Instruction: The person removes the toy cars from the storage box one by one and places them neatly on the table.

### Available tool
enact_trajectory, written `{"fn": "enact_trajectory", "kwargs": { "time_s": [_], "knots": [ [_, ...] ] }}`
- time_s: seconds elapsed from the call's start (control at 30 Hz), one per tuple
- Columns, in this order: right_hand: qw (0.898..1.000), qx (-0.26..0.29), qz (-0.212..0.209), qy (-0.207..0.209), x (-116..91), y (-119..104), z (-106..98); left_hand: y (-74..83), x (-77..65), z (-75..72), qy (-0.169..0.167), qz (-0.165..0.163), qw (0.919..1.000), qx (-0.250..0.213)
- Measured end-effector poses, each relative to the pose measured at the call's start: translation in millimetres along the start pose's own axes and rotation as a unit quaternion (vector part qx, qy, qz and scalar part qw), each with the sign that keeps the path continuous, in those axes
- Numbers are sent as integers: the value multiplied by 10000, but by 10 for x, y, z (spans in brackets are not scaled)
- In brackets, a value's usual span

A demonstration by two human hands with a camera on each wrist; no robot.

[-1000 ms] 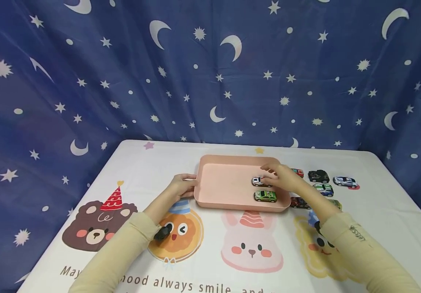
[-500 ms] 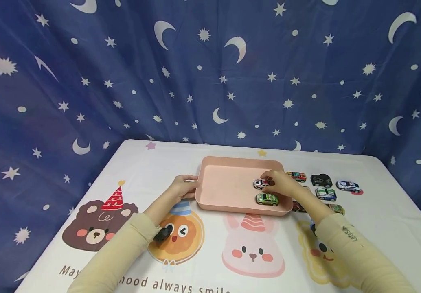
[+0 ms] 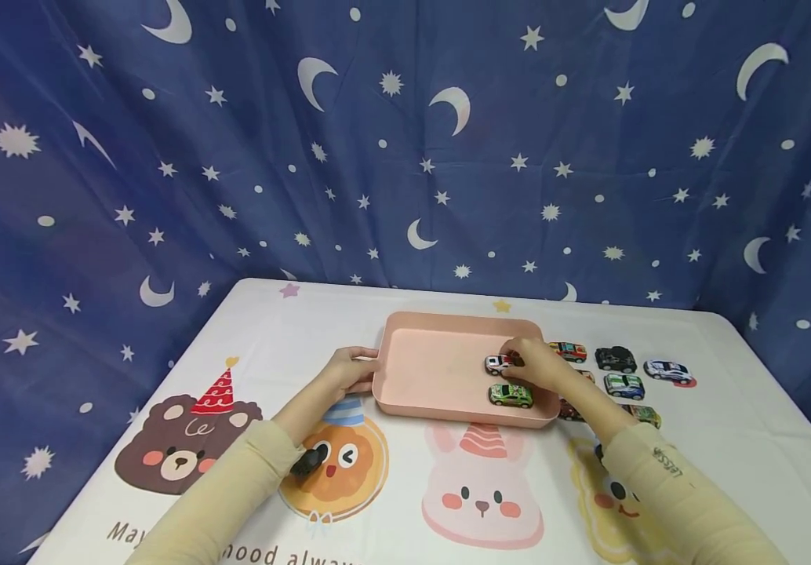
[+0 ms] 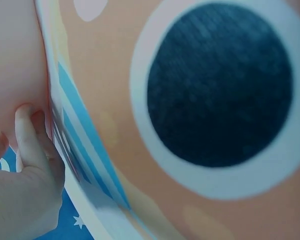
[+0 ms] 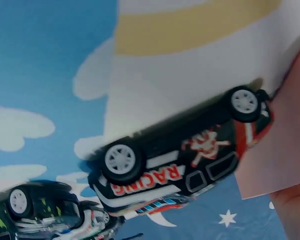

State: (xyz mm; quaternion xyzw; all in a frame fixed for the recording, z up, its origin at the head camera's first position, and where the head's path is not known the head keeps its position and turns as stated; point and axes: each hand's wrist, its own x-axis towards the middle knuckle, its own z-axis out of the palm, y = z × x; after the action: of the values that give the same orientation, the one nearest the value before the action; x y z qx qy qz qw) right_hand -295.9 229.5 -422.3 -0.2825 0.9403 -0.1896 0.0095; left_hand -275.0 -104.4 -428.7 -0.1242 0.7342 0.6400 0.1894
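Observation:
My left hand (image 3: 353,371) is at the left side of a pink tray (image 3: 416,322). In the left wrist view its fingertips touch the outside of the tray's wall (image 4: 20,60). My right hand (image 3: 534,366) reaches over the tray's right side and pinches a white-and-red toy car (image 3: 496,365) inside the tray. The hand covers the car's right part. A green patterned toy car (image 3: 510,395) sits in the tray just nearer to me. In the right wrist view the right hand (image 5: 292,212) shows only partly, behind the tray wall; the held car is hidden there.
Several toy cars lie on the table right of the tray: a red one (image 3: 568,351), a black one (image 3: 616,359), a white one (image 3: 669,370), a green-and-blue one (image 3: 624,385) and others partly behind my right forearm. A starry blue curtain (image 3: 405,180) hangs behind the table.
My right fingers have closed round the white-and-red car, which stays in about the same spot in the tray. The left hand keeps its place; the whole view shifts slightly.

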Motion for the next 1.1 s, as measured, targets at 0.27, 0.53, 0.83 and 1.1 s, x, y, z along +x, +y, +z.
{"fn": "enact_trajectory", "kwargs": {
  "time_s": [0.27,0.53,0.83,1.1],
  "knots": [
    [10000,-39,-44,45,19,-86,-59,40,15,-14,-25,45,10000,7],
    [9998,53,-109,141,-17,-146,-108,29,31,-25,-146,3,9999,-61],
    [9990,397,-36,192,-75,-162,-212,56,-1,31,-93,-117,9998,-135],
    [9970,704,-59,323,-134,-155,-205,45,-27,4,-2,-181,9995,-273]
  ]
}}
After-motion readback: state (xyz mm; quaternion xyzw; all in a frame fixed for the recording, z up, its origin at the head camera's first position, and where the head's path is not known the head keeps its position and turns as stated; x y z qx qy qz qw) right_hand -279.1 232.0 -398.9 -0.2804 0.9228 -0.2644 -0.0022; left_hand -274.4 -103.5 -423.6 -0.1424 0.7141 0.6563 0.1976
